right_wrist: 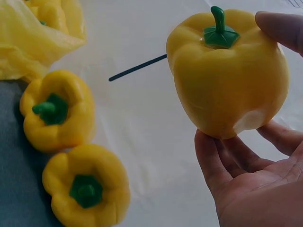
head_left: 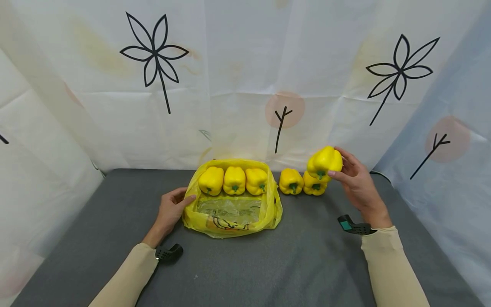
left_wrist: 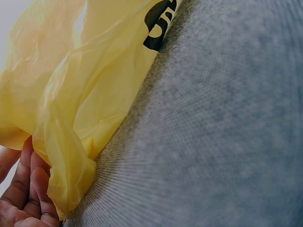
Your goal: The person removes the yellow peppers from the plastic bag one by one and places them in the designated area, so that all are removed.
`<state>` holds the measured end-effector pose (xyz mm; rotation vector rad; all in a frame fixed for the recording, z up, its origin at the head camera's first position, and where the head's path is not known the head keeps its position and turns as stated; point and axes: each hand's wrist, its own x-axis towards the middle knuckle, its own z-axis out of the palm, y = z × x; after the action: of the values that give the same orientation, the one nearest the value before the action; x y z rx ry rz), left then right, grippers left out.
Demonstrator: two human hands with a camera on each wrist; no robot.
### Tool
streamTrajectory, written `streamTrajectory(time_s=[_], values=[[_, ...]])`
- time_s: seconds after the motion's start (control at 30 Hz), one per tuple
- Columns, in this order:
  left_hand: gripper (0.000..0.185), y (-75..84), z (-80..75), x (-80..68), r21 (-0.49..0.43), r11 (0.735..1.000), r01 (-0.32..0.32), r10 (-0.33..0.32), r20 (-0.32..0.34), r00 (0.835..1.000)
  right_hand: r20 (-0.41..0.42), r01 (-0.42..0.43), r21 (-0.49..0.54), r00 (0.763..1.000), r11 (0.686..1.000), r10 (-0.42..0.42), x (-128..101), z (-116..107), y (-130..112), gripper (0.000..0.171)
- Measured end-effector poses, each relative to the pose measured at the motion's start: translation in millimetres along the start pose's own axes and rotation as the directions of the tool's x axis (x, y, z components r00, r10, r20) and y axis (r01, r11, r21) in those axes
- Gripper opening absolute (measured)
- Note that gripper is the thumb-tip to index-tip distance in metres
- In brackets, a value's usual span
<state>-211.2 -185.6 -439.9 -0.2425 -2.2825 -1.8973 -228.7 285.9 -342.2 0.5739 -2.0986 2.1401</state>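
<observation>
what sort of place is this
Probably a makeshift recording booth: patterned white sheets hang on three sides of a grey table, and two black wrist-worn devices look like cameras.

A glossy yellow pepper [head_left: 324, 161], green stem tilted down, sits in the right hand's [head_left: 356, 182] grip. Two loose peppers [head_left: 290, 180] lie below and left of it; further left, the open yellow bag [head_left: 203, 222] holds three bagged peppers [head_left: 234, 178], just right of the left hand's [head_left: 170, 209] grip.

Bag [head_left: 230, 232]: on the table [head_left: 307, 264]
Inner peppers [head_left: 234, 180]: three abreast, in the bag's back half
Outer peppers [head_left: 290, 181]: two side by side, right of the bag
Held pepper [head_left: 324, 162]: in the right hand [head_left: 356, 183], near the outer peppers
Left hand [head_left: 170, 211]: at the bag's left rim
Curtain [head_left: 238, 76]: behind the table
</observation>
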Motion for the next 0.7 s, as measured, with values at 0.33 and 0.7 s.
streamTrajectory(time_s=[0.33, 0.7], values=[[0.034, -0.3, 0.5, -0.3, -0.009, 1.0, -0.005, 0.005, 0.002, 1.0, 0.054, -0.064, -0.062, 0.996, 0.996, 0.068, 2, -26, 3, 0.064], [0.034, 0.5, 0.0, 0.2, -0.009, 1.0, 0.01, -0.01, -0.001, 1.0, 0.006, -0.14, -0.106, 0.99, 0.985, 0.141, 1, -50, 10, 0.065]])
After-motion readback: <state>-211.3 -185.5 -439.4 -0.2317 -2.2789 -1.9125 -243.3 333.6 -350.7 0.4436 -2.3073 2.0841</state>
